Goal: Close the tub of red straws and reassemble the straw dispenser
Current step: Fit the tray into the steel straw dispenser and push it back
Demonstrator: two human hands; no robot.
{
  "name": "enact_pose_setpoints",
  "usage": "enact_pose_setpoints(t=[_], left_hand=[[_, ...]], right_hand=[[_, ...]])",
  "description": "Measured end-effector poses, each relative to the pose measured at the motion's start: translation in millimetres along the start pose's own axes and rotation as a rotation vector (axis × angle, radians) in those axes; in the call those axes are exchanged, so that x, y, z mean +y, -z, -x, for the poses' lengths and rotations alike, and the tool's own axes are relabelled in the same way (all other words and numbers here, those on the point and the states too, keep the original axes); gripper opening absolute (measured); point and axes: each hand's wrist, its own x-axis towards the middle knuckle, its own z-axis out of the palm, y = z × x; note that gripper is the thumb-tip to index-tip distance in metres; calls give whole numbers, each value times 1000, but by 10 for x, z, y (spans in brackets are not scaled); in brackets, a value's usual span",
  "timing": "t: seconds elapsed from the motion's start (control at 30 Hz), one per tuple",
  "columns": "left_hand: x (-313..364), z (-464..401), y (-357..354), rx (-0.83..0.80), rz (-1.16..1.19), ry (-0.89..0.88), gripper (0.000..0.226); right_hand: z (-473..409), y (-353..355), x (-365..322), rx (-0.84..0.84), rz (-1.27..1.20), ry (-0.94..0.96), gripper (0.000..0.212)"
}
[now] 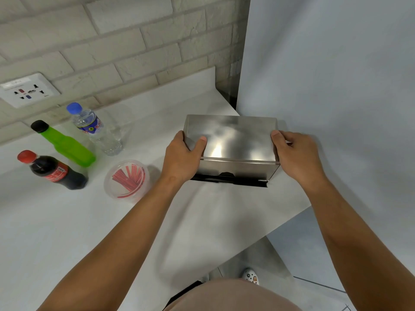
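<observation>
A stainless steel straw dispenser (pixel 233 140) stands on the white counter (pixel 67 221), near its right end. Its flat metal lid lies on top, and a black tray shows along its lower front. My left hand (pixel 182 157) grips the lid's left end, thumb on top. My right hand (pixel 294 153) grips the lid's right end. To the left stands a clear round tub of red straws (pixel 127 179) with a clear lid on it.
Three bottles stand at the left: a cola bottle (pixel 54 170), a green bottle (pixel 65 143) and a water bottle (pixel 96 129). A wall socket (pixel 28 89) sits in the brick wall. A grey wall (pixel 336 75) rises right of the dispenser. The counter edge runs at lower right.
</observation>
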Motion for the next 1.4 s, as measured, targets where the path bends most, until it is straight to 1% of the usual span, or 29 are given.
enact_pose_setpoints(t=[0.17, 0.33, 0.5, 0.6, 0.8, 1.03, 1.13, 1.17, 1.23, 1.3, 1.33, 1.4], left_hand=[[25, -2, -6, -18, -6, 6, 39], [39, 12, 9, -8, -9, 6, 38], [106, -7, 31, 13, -18, -24, 35], [170, -44, 38, 17, -18, -30, 38], [187, -52, 39, 1, -87, -4, 36], [212, -53, 75, -42, -152, 9, 48], [216, -72, 89, -59, -172, 16, 49], [215, -75, 90, -64, -173, 17, 49], [226, -67, 84, -69, -187, 16, 48], [257, -39, 68, -57, -227, -19, 48], [274, -22, 58, -41, -254, -74, 47], [308, -2, 43, -6, -347, -259, 44]], right_hand=[[21, 3, 65, -2, -16, -25, 55], [33, 2, 70, 3, -10, 23, 53], [21, 17, 7, -10, -43, 15, 52], [-22, 28, -22, -3, -64, 2, 51], [-35, -16, 17, -13, -8, -41, 54], [-21, 0, 0, -15, 105, 24, 56], [-51, 34, 4, -28, 80, -11, 56], [-68, 38, 7, -40, 72, -30, 54], [-84, 40, -1, -81, 64, -55, 40], [-89, 65, -22, -115, 66, -24, 41], [-94, 84, -28, -118, 79, 10, 43], [-97, 108, -17, -118, 119, 94, 45]])
